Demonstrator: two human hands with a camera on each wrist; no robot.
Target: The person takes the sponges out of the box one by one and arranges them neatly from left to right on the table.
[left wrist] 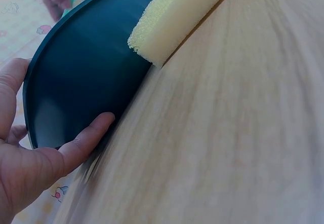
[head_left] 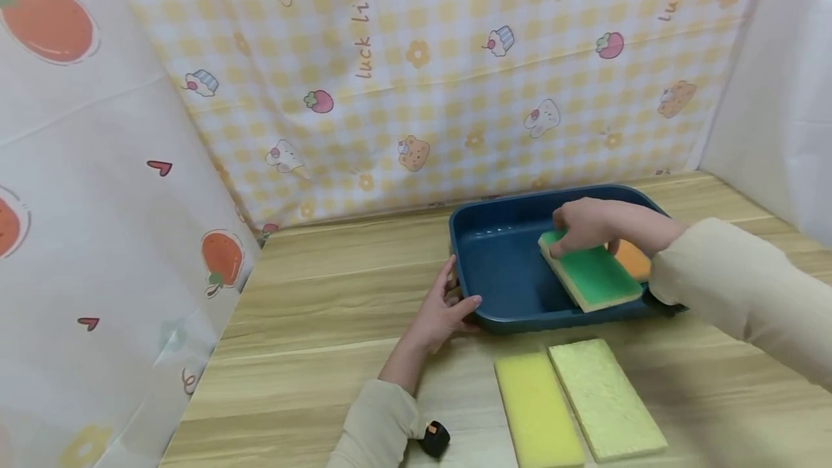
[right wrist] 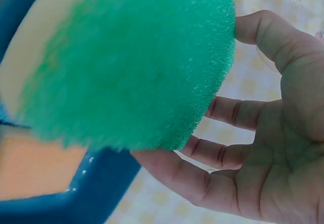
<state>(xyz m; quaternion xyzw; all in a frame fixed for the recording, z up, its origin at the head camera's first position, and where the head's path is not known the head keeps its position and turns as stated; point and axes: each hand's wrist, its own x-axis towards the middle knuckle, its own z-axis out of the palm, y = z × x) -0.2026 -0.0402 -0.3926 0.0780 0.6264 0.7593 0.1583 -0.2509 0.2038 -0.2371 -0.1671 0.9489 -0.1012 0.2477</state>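
My right hand [head_left: 583, 224] grips a green-topped sponge [head_left: 601, 276] by its edges, thumb on one side and fingers on the other. The sponge has a pale cream underside and is tilted over the right half of a dark blue tray [head_left: 497, 325]. Beneath my right arm, part of an orange sponge [head_left: 632, 260] shows inside the tray. My left hand [head_left: 437, 316] rests against the tray's near left corner, its fingers and thumb spread along the outer walls. In the left wrist view, one extended finger [left wrist: 88, 138] touches the tray's side.
Two yellow sponges lie side by side in front of the tray: a brighter one [head_left: 538, 410] and a paler one [head_left: 607, 399]. Wood-grain tabletop [head_left: 312, 352] extends to the left. A checked curtain [head_left: 390, 128] hangs close behind the tray.
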